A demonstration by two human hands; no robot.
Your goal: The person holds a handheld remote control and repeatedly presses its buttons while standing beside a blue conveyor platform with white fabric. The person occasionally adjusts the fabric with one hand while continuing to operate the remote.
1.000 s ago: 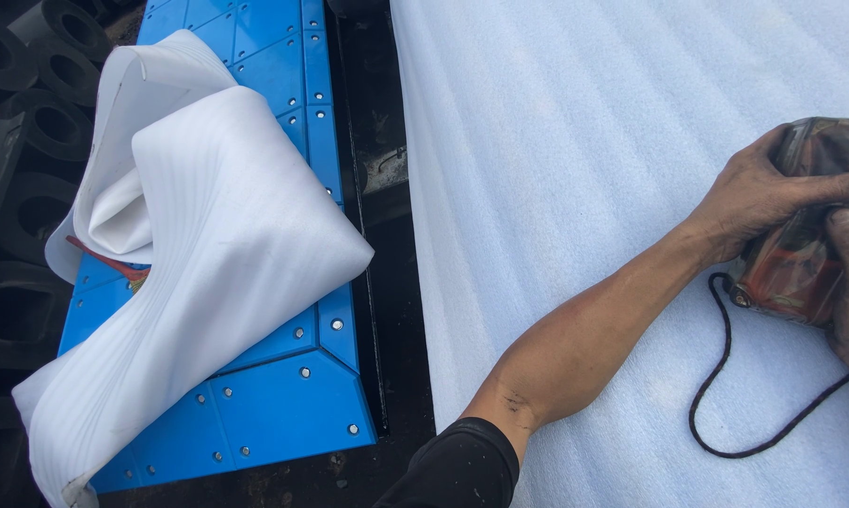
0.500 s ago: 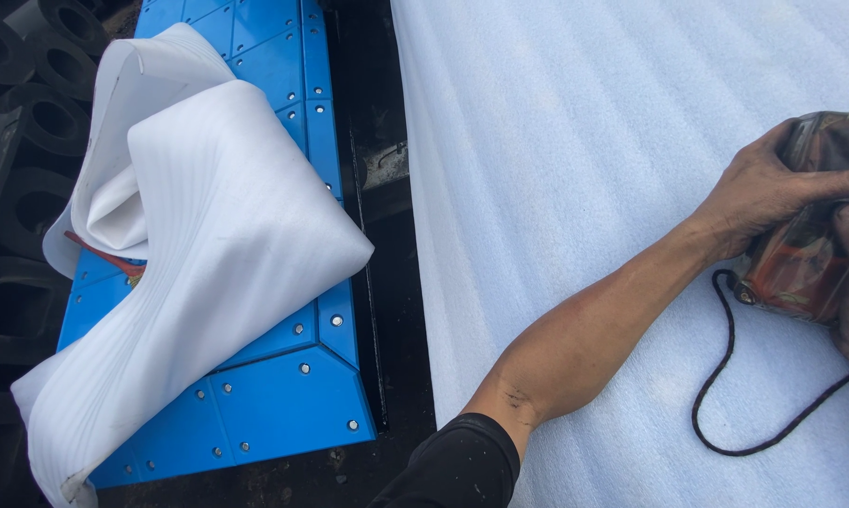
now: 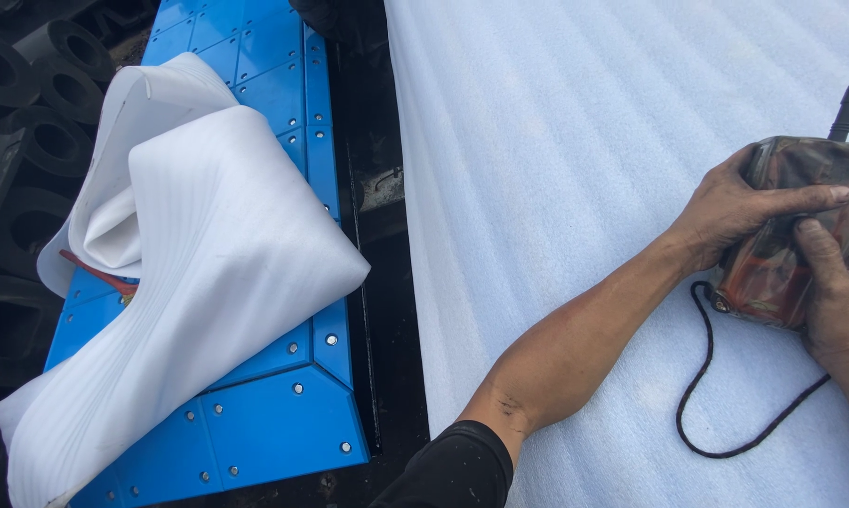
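Note:
A small box-shaped device in a clear, brownish plastic pouch [image 3: 790,252] lies on white foam sheeting [image 3: 575,150] at the right edge. My left hand [image 3: 740,202] grips its left side, fingers stretched across the top. My right hand [image 3: 834,292] presses on it from the lower right, thumb on the pouch. A short black antenna [image 3: 846,108] sticks up from the far end. A black cord [image 3: 716,395] loops from the pouch's lower corner over the foam.
A loose folded sheet of white foam [image 3: 208,273] lies on a blue bolted panel [image 3: 274,414] at the left. A dark gap [image 3: 387,282] separates the panel from the foam sheeting. Black moulded parts [image 3: 20,113] sit at the far left.
The view has shifted slightly, bringing the pouch and antenna further into frame. Both hands stay on the pouch with little change in grip.

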